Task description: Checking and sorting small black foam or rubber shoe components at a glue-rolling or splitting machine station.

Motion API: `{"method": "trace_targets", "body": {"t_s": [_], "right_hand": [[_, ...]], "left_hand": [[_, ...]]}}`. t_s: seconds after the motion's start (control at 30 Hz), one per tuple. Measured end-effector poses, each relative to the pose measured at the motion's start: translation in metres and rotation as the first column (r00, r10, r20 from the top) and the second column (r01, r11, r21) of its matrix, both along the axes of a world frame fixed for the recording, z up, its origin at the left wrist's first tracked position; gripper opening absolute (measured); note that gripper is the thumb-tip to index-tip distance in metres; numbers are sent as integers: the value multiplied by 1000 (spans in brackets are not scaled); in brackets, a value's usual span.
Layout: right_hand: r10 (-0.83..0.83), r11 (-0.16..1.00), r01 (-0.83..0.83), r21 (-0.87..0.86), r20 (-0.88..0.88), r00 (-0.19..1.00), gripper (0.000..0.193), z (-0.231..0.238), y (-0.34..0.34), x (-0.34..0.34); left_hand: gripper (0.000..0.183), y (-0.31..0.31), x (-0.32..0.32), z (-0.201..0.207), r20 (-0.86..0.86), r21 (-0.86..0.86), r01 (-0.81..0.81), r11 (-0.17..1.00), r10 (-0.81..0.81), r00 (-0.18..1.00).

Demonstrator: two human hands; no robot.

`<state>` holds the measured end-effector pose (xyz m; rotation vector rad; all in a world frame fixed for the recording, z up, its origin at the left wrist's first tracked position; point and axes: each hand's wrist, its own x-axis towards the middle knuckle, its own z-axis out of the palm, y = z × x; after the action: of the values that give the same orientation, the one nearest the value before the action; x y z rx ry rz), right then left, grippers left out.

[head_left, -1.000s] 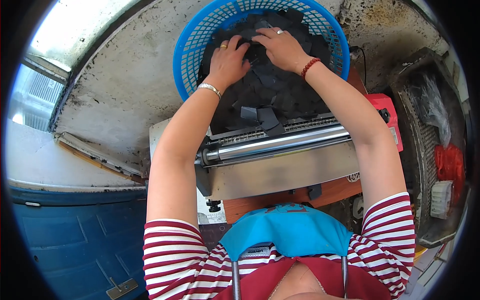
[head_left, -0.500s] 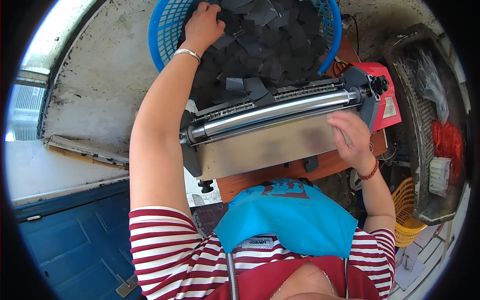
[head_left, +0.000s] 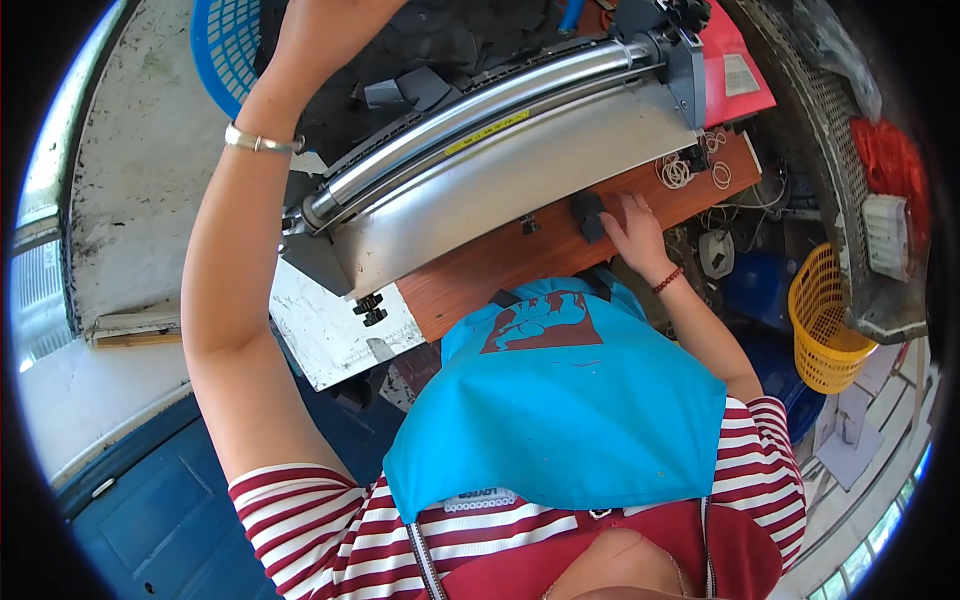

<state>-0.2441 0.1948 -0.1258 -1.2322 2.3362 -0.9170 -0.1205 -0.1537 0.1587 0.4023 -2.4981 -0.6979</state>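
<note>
My left hand (head_left: pixel 340 28) reaches over the blue basket (head_left: pixel 222 50) and its dark grey sheet pieces (head_left: pixel 450 45); its fingers run past the top edge, so what they do is hidden. My right hand (head_left: pixel 640 238) is low over the reddish-brown wooden board (head_left: pixel 460 285), fingers apart, its thumb right beside a small stack of dark pieces (head_left: pixel 588 216). Between the hands stands a roller machine with a shiny metal roller (head_left: pixel 470 122) and a smooth metal plate (head_left: pixel 530 190). Two loose grey pieces (head_left: pixel 422 88) lie behind the roller.
The machine's red end housing (head_left: pixel 735 70) is at the right. Loops of pale cord (head_left: pixel 674 170) lie on the board. A yellow basket (head_left: pixel 828 320) stands lower right, below a worn crate (head_left: pixel 890 310) with a red bag (head_left: pixel 890 155). A blue door (head_left: pixel 150 500) is at lower left.
The view has shifted, so the machine and basket sit higher and further left. My right hand has moved from the metal plate to the board beside the dark stack. My left hand stays over the basket.
</note>
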Motion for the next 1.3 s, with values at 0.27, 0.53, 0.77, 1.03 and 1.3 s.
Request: {"method": "trace_targets", "body": {"t_s": [0.27, 0.53, 0.77, 1.03, 1.3], "right_hand": [[-77, 950, 111, 291, -126, 989, 52, -28, -5, 19], [26, 934, 29, 357, -150, 988, 52, -38, -7, 24], [2, 953, -12, 304, 36, 999, 44, -43, 0, 39], [-125, 992, 74, 101, 856, 501, 32, -16, 27, 31], [46, 977, 127, -173, 749, 661, 28, 44, 43, 33]], "left_hand": [[20, 183, 50, -39, 149, 646, 346, 681, -557, 817], [42, 243, 63, -260, 399, 896, -261, 358, -397, 826], [42, 248, 49, -324, 470, 846, -453, -282, -7, 882], [15, 258, 40, -298, 311, 890, -296, -346, -13, 950], [14, 264, 41, -241, 28, 974, -58, 218, 138, 990]]}}
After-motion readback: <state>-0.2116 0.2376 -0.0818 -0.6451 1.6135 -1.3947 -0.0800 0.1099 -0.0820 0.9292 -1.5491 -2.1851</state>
